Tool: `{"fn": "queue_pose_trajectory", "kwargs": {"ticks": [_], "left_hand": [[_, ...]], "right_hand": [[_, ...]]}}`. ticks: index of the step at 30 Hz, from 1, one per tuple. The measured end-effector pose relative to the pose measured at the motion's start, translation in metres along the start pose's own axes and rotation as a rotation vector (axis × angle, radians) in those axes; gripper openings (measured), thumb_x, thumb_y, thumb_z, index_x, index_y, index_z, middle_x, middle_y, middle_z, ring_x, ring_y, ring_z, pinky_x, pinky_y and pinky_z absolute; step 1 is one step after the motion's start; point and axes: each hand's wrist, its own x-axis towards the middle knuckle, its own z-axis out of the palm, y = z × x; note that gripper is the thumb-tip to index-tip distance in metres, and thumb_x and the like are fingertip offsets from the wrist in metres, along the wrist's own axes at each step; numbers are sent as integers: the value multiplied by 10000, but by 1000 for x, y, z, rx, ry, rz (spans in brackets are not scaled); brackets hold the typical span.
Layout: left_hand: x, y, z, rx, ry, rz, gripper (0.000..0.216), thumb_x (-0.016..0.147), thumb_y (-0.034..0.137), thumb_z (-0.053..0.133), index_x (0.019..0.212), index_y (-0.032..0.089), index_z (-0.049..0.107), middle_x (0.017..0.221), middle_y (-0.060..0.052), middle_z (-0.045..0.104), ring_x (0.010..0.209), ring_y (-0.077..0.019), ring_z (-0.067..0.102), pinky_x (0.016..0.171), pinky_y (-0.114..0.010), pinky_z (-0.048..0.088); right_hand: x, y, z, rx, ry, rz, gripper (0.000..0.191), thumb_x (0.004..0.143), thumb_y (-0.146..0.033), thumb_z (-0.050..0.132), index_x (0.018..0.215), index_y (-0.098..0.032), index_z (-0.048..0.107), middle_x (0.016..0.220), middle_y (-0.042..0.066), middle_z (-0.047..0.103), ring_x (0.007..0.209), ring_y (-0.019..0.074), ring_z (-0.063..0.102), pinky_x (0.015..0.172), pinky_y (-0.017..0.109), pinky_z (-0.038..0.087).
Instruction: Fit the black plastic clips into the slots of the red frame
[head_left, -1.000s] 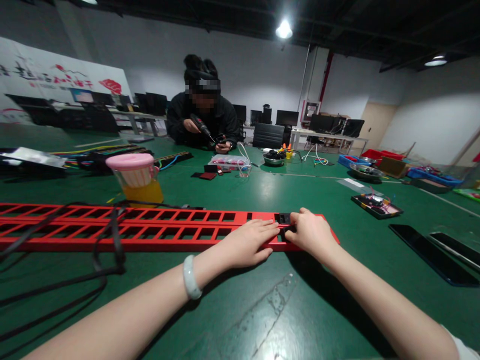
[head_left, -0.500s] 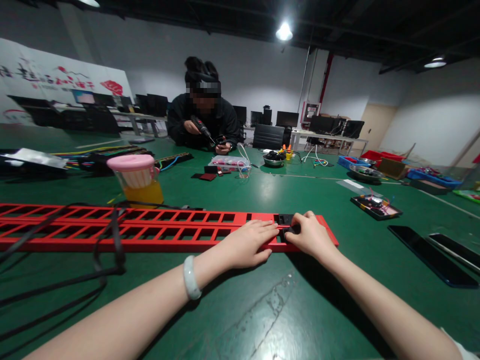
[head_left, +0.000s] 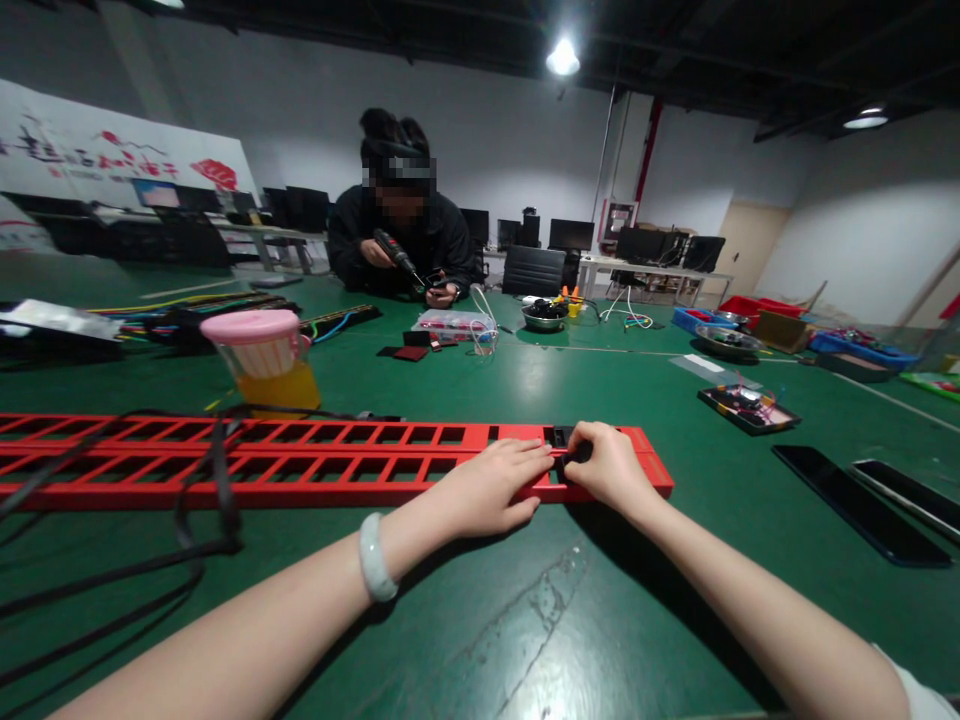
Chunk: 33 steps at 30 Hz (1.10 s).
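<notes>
The red slotted frame [head_left: 337, 494] is lying lengthwise on the green counter [head_left: 480, 610], running out of view at left and ending just past our right hand [head_left: 611, 465]. We're curling that hand's thumb and fingers over a black part [head_left: 580, 452] near the frame's right end; we can't tell if they're gripping it. We're resting our left hand [head_left: 499, 485] flat beside it, fingers extended, grasping nothing. A black strap [head_left: 225, 470] is crossing the frame's left portion, trailing over the front edge. A pink-lidded cup [head_left: 259, 350] is standing just behind the back edge. Green surface is showing between our forearms and widely behind the right half. Farther right, two dark flat devices [head_left: 862, 505] are lying side by side. Across from us, a co-worker [head_left: 405, 235] is holding a power drill [head_left: 397, 252].
</notes>
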Motion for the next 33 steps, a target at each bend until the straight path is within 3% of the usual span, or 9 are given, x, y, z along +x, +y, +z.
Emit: {"fn": "queue_pose_trajectory", "kwargs": {"ticks": [8, 13, 15, 18, 22, 24, 28, 33], "left_hand": [[1, 1, 1, -29, 16, -21, 523, 718, 202, 528, 1233, 201, 434, 1268, -72, 469, 1200, -239, 376, 1011, -398, 291], [1, 3, -2, -47, 12, -24, 483, 738, 203, 514, 1217, 197, 450, 1250, -67, 483, 1204, -220, 366, 997, -368, 317], [1, 3, -3, -56, 22, -34, 483, 744, 213, 516, 1221, 196, 448, 1259, -71, 473, 1206, -219, 364, 993, -362, 324], [0, 2, -3, -66, 25, -42, 485, 744, 224, 522, 1223, 202, 448, 1268, -72, 464, 1204, -221, 366, 990, -365, 327], [0, 1, -3, -63, 16, -32, 494, 742, 224, 525, 1228, 202, 443, 1274, -71, 461, 1208, -219, 364, 998, -369, 317], [0, 1, -4, -52, 10, -29, 494, 743, 222, 522, 1229, 199, 441, 1278, -72, 458, 1209, -220, 363, 1002, -372, 313], [0, 2, -6, -36, -5, -26, 494, 752, 217, 512, 1239, 203, 430, 1281, -71, 453, 1207, -218, 364, 1000, -371, 317], [0, 4, -10, -27, -29, -32, 482, 763, 231, 512, 1237, 208, 431, 1290, -67, 446, 1212, -217, 357, 1003, -375, 312]], "right_hand": [[2, -13, -1, -135, -50, -66, 170, 593, -89, 523, 692, -200, 606, 742, 27, 581, 709, 150, 519, 640, 228, 361], [14, -14, -36, -118, 81, -53, 159, 596, -115, 516, 688, -205, 609, 743, 15, 602, 714, 148, 532, 637, 223, 371], [21, 0, -57, -74, 124, 8, 164, 599, -145, 522, 719, -209, 615, 738, 1, 617, 692, 141, 547, 619, 215, 381], [28, 42, -78, -114, 105, 160, 203, 606, -155, 503, 761, -206, 624, 700, 0, 617, 561, 121, 539, 540, 212, 375], [31, 109, -78, -343, 78, 180, 171, 599, -159, 516, 722, -187, 631, 771, 45, 615, 615, 141, 548, 554, 225, 372], [31, 131, -72, -338, -12, 155, 179, 616, -164, 507, 740, -193, 632, 788, 42, 619, 597, 130, 546, 549, 220, 370], [29, 147, -63, -278, -127, 143, 188, 667, -173, 472, 778, -200, 622, 727, 20, 631, 538, 110, 537, 526, 208, 362], [30, 149, -64, -275, -123, 113, 157, 722, -259, 482, 770, -190, 614, 713, 24, 640, 534, 112, 540, 527, 207, 366]]}}
